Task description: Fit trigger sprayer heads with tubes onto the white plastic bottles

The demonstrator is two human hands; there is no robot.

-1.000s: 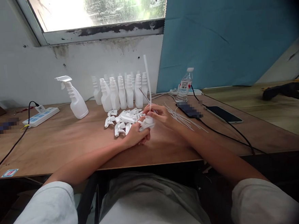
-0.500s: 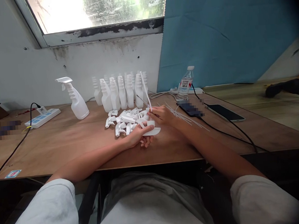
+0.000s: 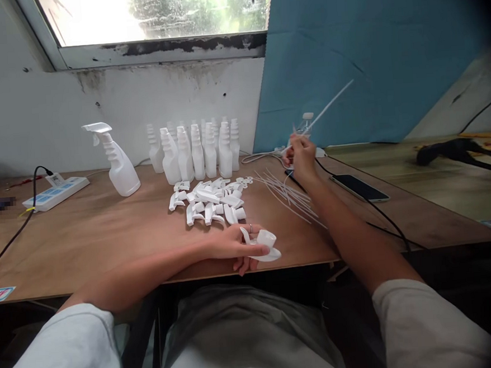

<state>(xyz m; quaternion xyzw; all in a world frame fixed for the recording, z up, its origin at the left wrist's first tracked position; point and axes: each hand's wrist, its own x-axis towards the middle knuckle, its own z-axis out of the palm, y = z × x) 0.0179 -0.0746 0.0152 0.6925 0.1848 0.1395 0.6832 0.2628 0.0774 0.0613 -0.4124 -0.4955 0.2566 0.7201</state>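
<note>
Near the table's front edge, my left hand (image 3: 228, 245) is closed around a white spray trigger head (image 3: 267, 239), its round collar facing up. Raised over the right side of the table, my right hand (image 3: 304, 156) pinches a thin white plastic tube (image 3: 332, 103) that slants up to the right. A slim, blurred pointed thing also shows at those fingers; I cannot make out its kind. Beyond my left hand lies a pile of white trigger heads (image 3: 207, 194). More thin white tubes (image 3: 286, 195) lie loose on the table below my right hand.
White empty-looking bottles (image 3: 197, 154) stand in rows by the wall. An assembled spray bottle (image 3: 122, 170) and a power strip (image 3: 61, 193) are to their left. On the right are a phone (image 3: 360, 188), black cables and a water bottle (image 3: 308, 116), partly hidden by my right hand.
My right hand has moved up and right, away from the pile, carrying the tube. My left hand has drawn closer to me and slightly right with the trigger head.
</note>
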